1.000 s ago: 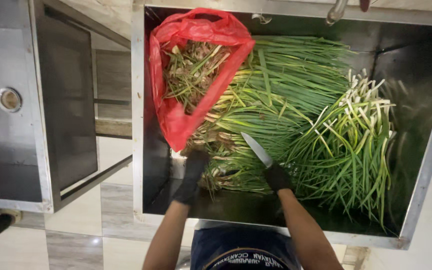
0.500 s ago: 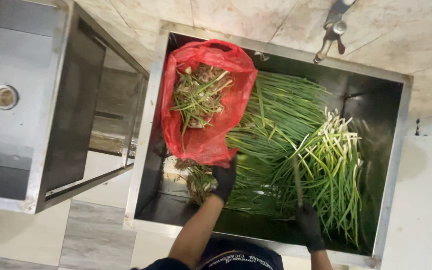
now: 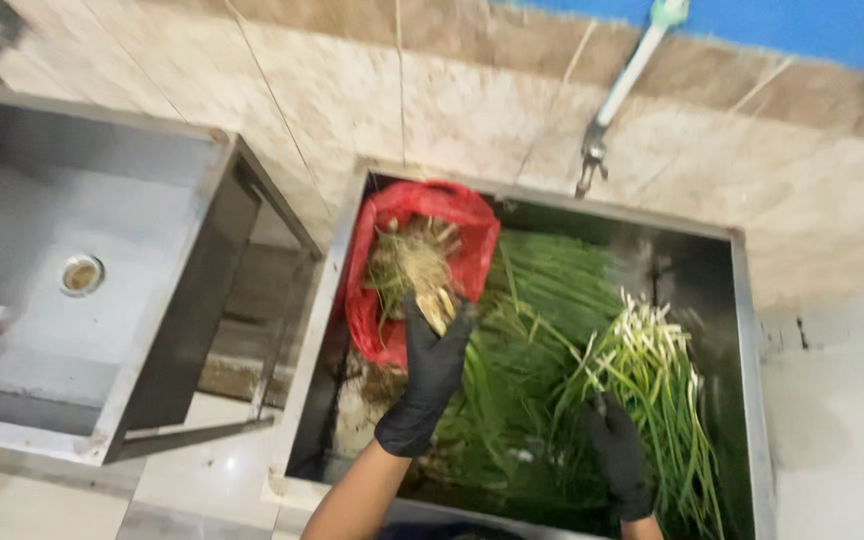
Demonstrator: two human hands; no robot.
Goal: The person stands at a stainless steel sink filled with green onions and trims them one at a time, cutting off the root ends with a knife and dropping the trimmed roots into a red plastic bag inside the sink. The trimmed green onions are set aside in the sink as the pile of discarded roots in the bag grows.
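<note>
The left hand, in a black glove, has come up from the bottom of the steel sink since half a second ago and now sits at the mouth of the red plastic bag, fingers pinched around a small clump of pale root ends. The clump sits just over the bag's lower edge, its stubs pointing up and away from the person, its long axis running roughly near to far. The camera has also tilted up, so the tiled wall and the tap now fill the top of the view.

The bag leans in the sink's left corner and holds a tangled heap of roots and trimmings. Beside it the sink is piled with green onions, the stalks lying lengthwise front to back, white bulb ends fanned toward the right.

The right hand, also gloved, is low among the stalks with its fingers curled; the knife seen a second ago is not clear here, and I cannot tell what it grips.

A second steel basin with a drain stands well apart on the left.
</note>
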